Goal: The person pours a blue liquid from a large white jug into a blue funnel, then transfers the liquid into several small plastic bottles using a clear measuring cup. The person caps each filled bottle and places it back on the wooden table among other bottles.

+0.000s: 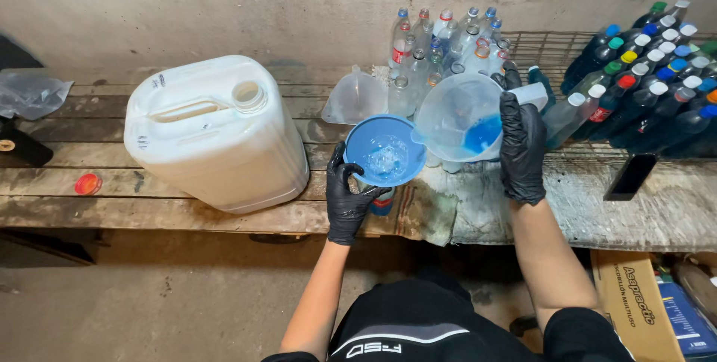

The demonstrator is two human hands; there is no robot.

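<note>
Your L hand (348, 201) is clamped around the bottle under the blue funnel (385, 150). R hand (521, 149) fingers are wrapped on the clear jug (457, 119), tipped left, spout just beside funnel rim. Blue liquid (482, 135) sits low in jug, R of funnel.

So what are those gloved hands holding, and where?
Left hand grips the blue plastic funnel under its rim; right hand holds the clear plastic jug by its handle side.

gloves: black (glossy) | arms: bare | shorts: black, white stripe
</note>
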